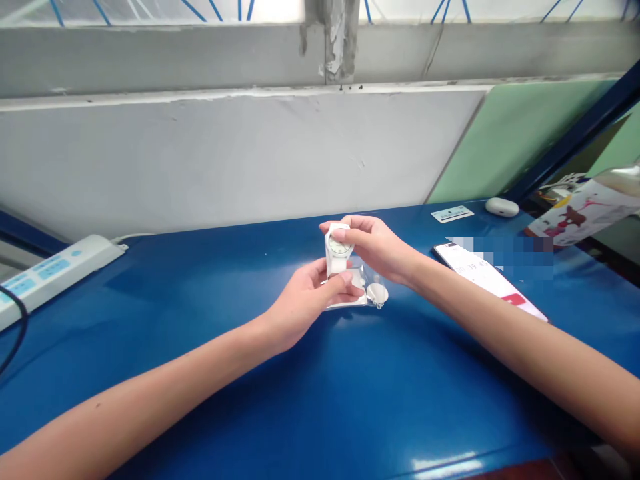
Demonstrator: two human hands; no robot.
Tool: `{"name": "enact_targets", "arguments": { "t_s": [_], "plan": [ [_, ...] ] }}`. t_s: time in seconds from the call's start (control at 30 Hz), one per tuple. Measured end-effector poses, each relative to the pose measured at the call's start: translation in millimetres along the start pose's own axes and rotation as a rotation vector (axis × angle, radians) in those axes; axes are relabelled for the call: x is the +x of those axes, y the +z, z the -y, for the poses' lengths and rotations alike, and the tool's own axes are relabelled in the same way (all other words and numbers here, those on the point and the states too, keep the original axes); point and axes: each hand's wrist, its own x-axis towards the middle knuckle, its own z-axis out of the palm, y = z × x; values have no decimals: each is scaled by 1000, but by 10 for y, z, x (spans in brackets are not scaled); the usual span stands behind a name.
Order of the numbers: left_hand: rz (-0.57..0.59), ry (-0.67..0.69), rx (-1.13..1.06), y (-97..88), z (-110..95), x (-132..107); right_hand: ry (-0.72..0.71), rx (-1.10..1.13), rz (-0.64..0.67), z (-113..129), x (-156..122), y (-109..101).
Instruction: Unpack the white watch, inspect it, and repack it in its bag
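A white wristwatch [341, 245] with a round, pale dial is held upright between my two hands above the blue tabletop. My left hand [313, 290] grips the lower strap, thumb in front and fingers behind. My right hand [373, 241] pinches the upper part of the watch, its thumb lying over the edge of the dial. Behind and below my left fingers lies a clear plastic bag [357, 275] with something white in it, partly hidden. Beside the bag, to the right, is a round white piece [377, 293] with a small metal bit at its lower edge.
A white power strip [55, 270] lies at the left, near a black cable [20, 320]. On the right are a phone [490, 280] with a lit screen, a card [453, 213], a white earbud case [502, 207] and a printed bottle [590, 207]. A wall [225, 160] borders the far table edge.
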Motion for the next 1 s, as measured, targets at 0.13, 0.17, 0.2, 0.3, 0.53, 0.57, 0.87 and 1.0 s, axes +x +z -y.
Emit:
{"name": "enact_targets", "arguments": {
  "t_s": [0.13,0.17,0.2,0.3,0.53,0.57,0.87,1.0],
  "plan": [
    [66,-42,-11,30,-1,-26,134,136,151,-13,-17,3],
    [81,-56,-8,40,0,-32,177,177,191,-9,-25,10],
    [92,-72,-2,49,2,-36,217,214,223,-2,-33,18],
    [65,-116,9,67,18,-34,279,308,275,33,-51,46],
    [-33,-179,5,55,17,-20,256,365,277,106,-59,90],
    [-25,-182,1,51,16,-24,264,364,267,116,-60,94],
    [75,-176,-51,46,41,-52,276,413,286,150,-78,102],
    [66,-176,-48,51,39,-56,265,396,277,146,-84,103]
  ]
}}
